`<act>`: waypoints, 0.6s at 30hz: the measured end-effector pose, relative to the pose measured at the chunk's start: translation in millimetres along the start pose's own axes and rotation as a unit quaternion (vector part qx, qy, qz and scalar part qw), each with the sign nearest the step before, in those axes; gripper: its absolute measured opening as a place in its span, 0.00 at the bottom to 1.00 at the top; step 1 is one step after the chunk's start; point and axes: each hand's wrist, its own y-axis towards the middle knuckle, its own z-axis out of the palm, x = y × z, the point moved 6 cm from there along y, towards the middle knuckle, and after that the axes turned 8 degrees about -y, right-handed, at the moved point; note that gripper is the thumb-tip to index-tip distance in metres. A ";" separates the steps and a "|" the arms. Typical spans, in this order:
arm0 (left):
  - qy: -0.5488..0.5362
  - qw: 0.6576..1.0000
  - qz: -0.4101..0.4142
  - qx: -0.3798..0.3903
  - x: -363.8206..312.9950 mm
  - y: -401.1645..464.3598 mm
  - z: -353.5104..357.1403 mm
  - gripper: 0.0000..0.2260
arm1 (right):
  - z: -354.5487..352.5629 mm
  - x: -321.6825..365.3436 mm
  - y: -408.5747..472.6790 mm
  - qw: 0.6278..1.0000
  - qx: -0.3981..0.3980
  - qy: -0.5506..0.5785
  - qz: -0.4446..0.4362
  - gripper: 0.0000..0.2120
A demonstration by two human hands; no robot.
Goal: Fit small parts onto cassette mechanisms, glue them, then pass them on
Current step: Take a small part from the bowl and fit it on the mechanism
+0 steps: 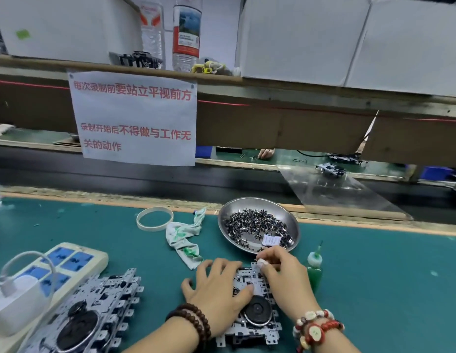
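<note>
A metal cassette mechanism [255, 314] with a black flywheel lies on the green mat at bottom centre. My left hand [216, 289] rests flat on its left side, fingers spread, index tip on the plate. My right hand [283, 273] is over its far right corner, thumb and fingers pinched together at the edge; the small part between them is too tiny to make out. A steel dish [237, 205] of several small dark parts sits just beyond. A green glue bottle [314, 268] stands upright to the right of my right hand.
A stack of cassette mechanisms [87, 312] lies at bottom left beside a power strip [69, 261] with a white charger. A stained rag [183, 233] and a tape ring [154, 220] lie behind. A conveyor [145, 174] runs beyond the mat's edge.
</note>
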 end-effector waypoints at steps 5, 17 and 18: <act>-0.026 0.999 0.009 -0.023 2.7 -3.9 -1.5 0.20 | 1.2 -8.5 -2.7 1.000 -0.003 0.009 0.014 0.09; -0.198 0.978 0.050 -0.049 -16.8 28.6 -13.1 0.06 | 8.7 -20.8 0.0 0.998 0.050 0.010 0.021 0.06; -0.201 0.976 0.057 -0.053 -16.4 29.5 -13.5 0.06 | 9.2 -21.1 0.6 0.998 0.052 0.013 0.025 0.06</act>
